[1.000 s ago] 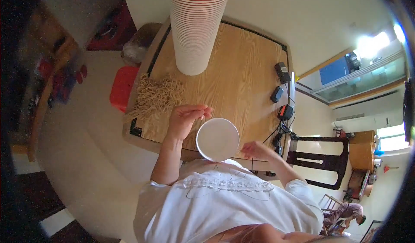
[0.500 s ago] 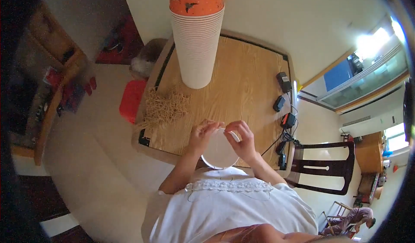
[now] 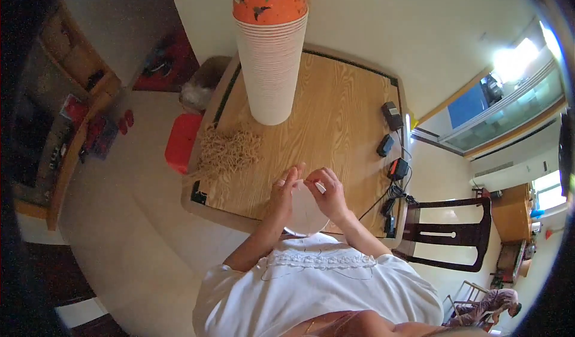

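- A second ago both hands were off the white paper tub (image 3: 306, 212); now they meet at its far rim, so work there seems under way.
- Right hand (image 3: 330, 194): fingers pinching the rim; left hand (image 3: 284, 195): fingertips bunched there, grip unclear.
- Tub: near table edge.
- Counts: one tub, one tall nested stack (image 3: 271, 76), one twine pile (image 3: 229, 152) left.
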A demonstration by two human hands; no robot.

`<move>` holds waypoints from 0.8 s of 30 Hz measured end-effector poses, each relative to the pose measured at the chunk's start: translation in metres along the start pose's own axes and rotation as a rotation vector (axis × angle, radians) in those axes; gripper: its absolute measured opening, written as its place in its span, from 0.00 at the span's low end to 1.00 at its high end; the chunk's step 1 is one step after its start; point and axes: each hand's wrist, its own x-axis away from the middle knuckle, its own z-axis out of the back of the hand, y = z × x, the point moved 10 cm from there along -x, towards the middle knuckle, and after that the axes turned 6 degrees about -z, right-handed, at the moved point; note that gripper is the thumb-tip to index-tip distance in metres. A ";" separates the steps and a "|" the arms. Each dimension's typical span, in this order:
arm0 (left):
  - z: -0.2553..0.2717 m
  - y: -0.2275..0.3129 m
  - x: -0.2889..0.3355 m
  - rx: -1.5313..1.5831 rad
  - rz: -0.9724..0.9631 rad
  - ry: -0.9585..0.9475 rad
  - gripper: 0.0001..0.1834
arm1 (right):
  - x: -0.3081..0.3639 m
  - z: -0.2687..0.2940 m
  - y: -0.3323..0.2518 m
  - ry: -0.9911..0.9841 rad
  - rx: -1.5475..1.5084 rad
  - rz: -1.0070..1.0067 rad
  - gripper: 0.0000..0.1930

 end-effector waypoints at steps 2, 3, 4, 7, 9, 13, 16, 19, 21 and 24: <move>-0.002 0.040 0.003 -0.230 -0.258 0.012 0.22 | -0.005 0.011 -0.017 -0.017 -0.014 -0.001 0.05; -0.016 0.041 0.007 -0.172 -0.195 -0.131 0.22 | -0.005 0.010 -0.011 -0.084 -0.071 -0.069 0.05; -0.030 0.038 0.012 -0.113 -0.129 -0.274 0.23 | -0.004 0.007 -0.007 -0.149 -0.128 -0.138 0.05; -0.039 0.026 0.014 -0.158 -0.028 -0.409 0.18 | -0.008 0.019 -0.022 -0.135 -0.129 -0.113 0.05; -0.032 0.027 0.018 -0.348 -0.058 -0.351 0.15 | -0.009 0.023 -0.022 -0.131 -0.128 -0.109 0.05; -0.017 0.037 0.017 -0.437 -0.227 -0.142 0.10 | -0.001 0.026 -0.003 -0.139 -0.030 -0.117 0.08; -0.004 0.015 0.017 -0.318 0.075 -0.101 0.08 | -0.001 0.031 -0.014 -0.100 -0.034 -0.072 0.11; -0.010 0.011 0.019 -0.071 0.102 -0.119 0.08 | 0.004 0.022 -0.020 -0.121 -0.054 -0.005 0.14; -0.012 0.004 0.019 -0.045 0.111 -0.125 0.08 | 0.008 0.014 -0.012 -0.143 -0.062 -0.087 0.14; -0.014 -0.004 0.020 -0.007 0.120 -0.146 0.08 | 0.011 0.014 -0.004 -0.073 -0.017 -0.037 0.11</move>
